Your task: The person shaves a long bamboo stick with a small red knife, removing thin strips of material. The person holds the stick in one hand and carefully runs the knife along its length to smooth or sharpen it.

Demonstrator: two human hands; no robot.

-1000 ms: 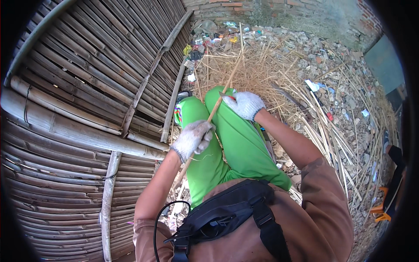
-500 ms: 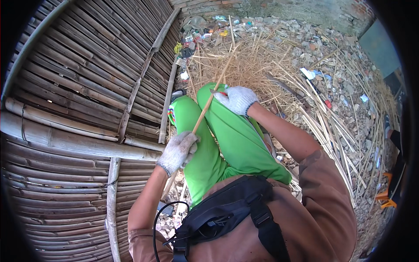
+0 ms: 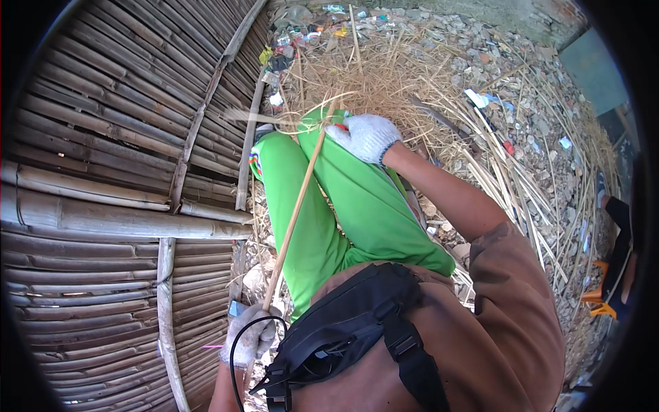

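A thin bamboo strip (image 3: 296, 223) lies slantwise over my green-trousered legs. My gloved left hand (image 3: 252, 336) is closed round its near end, low beside the black waist bag. My gloved right hand (image 3: 371, 139) rests on the right knee at the strip's far end, fingers closed on what looks like a small knife (image 3: 341, 127). Only a bit of its red-orange grip shows; the blade is mostly hidden against the strip. Pale curled shavings (image 3: 312, 126) stand out from the strip there, one smeared by motion toward the left.
A bamboo-slat wall (image 3: 89, 172) stands close on my left. Ahead lies a heap of straw-like shavings (image 3: 384, 79) on rubble and litter. Long split strips (image 3: 511, 185) lie to the right. A person's leg (image 3: 620, 213) and an orange stool-like thing (image 3: 599, 292) are at the far right.
My left hand has drawn the strip back toward my body, down and left. My right hand stays at the knee. Curled shavings now show beside it.
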